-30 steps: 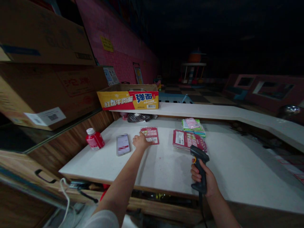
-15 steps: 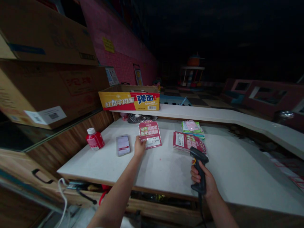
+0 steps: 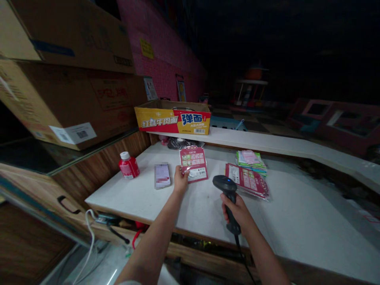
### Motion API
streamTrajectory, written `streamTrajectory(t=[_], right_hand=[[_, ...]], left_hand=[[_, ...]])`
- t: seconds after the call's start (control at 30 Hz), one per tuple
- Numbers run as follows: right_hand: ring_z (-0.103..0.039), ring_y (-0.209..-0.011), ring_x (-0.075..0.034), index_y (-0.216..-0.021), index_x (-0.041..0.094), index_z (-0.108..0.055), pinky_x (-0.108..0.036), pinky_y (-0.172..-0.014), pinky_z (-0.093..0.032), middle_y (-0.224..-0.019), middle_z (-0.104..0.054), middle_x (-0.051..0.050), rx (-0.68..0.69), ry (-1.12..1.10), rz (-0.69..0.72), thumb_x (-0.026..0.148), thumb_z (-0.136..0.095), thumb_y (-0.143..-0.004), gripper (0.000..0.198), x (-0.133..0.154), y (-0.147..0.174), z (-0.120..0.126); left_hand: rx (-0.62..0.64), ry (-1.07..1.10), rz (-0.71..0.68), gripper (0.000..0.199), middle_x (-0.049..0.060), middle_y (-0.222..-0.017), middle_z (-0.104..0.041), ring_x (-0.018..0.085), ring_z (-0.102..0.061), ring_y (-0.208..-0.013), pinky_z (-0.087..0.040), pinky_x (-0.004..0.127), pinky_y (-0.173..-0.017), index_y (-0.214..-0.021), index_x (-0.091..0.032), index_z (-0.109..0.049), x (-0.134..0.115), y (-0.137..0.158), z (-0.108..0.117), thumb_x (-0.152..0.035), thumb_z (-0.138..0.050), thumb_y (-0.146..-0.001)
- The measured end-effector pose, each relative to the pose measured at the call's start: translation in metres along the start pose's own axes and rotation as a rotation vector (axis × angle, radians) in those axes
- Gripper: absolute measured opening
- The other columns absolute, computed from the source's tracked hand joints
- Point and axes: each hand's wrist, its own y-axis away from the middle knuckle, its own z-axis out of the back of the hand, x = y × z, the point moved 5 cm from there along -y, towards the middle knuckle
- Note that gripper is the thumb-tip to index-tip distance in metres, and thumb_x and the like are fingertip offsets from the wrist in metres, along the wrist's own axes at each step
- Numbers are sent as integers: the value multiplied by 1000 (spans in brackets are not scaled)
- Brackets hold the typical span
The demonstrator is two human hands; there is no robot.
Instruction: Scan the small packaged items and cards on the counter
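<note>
My left hand point(image 3: 180, 180) is closed on the lower left edge of a dark pink packet point(image 3: 193, 160) in clear wrapping, with a white barcode label at its bottom. In my right hand point(image 3: 237, 211) is a black barcode scanner point(image 3: 226, 186), gripped by its handle, a small blue light showing on top. Its head points left towards the packet, apart from it. A cable runs down from the handle. To the right of the scanner lies a stack of similar pink packets point(image 3: 247, 181). Behind that sits a pile of green and pink packets point(image 3: 251, 157).
A phone point(image 3: 162, 175) and a red bottle point(image 3: 128, 166) stand left on the white counter point(image 3: 133, 198). At the back ledge is a yellow and red noodle carton point(image 3: 173, 118). Large cardboard boxes point(image 3: 89, 99) are stacked at the left. An open drawer space with cables lies below.
My right hand has swung the scanner left, away from the packet stack and towards the packet at my left hand. A blue light now shows on it. The camera view has shifted slightly.
</note>
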Motion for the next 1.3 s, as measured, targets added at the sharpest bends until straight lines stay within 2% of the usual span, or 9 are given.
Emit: streamTrajectory(t=[0.23,0.47,0.6,0.77,0.87,0.97,1.13,1.2,1.3], right_hand=[[-48,-33,-10,-79,22,-48,-19,-30,-37,-46,-54,8,-22,50,-24,59,-72,-68,46,8,0,-3],[-49,-36,-10,-85,21,-50,-19,-32,-37,-50,-56,7,7,-17,-69,61,-74,-66,50,-5,-1,7],[-49,-37,-9,-93,20,-54,-19,-34,-37,-53,-57,7,53,-115,-101,57,-76,-67,51,-17,4,26],[-45,-37,-6,-95,20,-56,-17,-34,-33,-55,-54,7,130,-337,-102,50,-73,-76,40,-35,11,68],[-41,-38,-5,-96,21,-58,-15,-34,-30,-56,-51,7,196,-543,-72,49,-71,-79,35,-45,12,86],[-38,-38,-4,-95,21,-59,-14,-34,-29,-57,-48,8,249,-722,-41,46,-70,-81,31,-49,9,94],[-37,-38,-3,-90,18,-61,-12,-33,-29,-55,-48,7,269,-813,-57,41,-71,-81,27,-48,7,92],[-37,-38,-3,-90,18,-61,-12,-33,-29,-55,-48,7,269,-829,-61,40,-72,-80,27,-46,7,91],[-36,-38,-2,-89,17,-61,-11,-34,-28,-54,-48,7,251,-842,-50,39,-74,-78,28,-44,8,91]], left_hand=[[-4,16,-41,30,-1,-78,-62,15,-61,-70,-46,25,-64,-93,-21,-46,-6,2,-1,-31,-64,-71],[27,109,-8,40,0,-83,-66,16,-64,-74,-49,26,-67,-95,-21,-46,-1,1,-3,-41,-69,-69],[23,156,26,46,2,-84,-68,17,-66,-73,-52,27,-67,-97,-21,-47,1,0,-2,-45,-73,-67],[-29,202,100,54,3,-82,-69,17,-67,-69,-54,29,-65,-99,-19,-51,0,-2,-1,-46,-79,-61],[-41,224,137,62,3,-84,-70,17,-68,-71,-55,32,-69,-102,-18,-51,-4,-2,-1,-40,-84,-54],[-27,250,113,68,3,-87,-70,18,-69,-74,-56,33,-72,-103,-20,-52,-12,0,0,-31,-88,-47],[-48,220,-15,51,2,-83,-70,16,-66,-72,-55,29,-71,-91,-19,-58,-33,0,2,-28,-85,-48],[-66,228,-39,43,0,-77,-69,14,-65,-68,-54,27,-68,-83,-18,-58,-44,-1,-4,-28,-84,-51],[-121,353,-15,38,0,-72,-68,13,-64,-62,-52,26,-65,-79,-17,-57,-60,-4,-23,-34,-82,-55]])
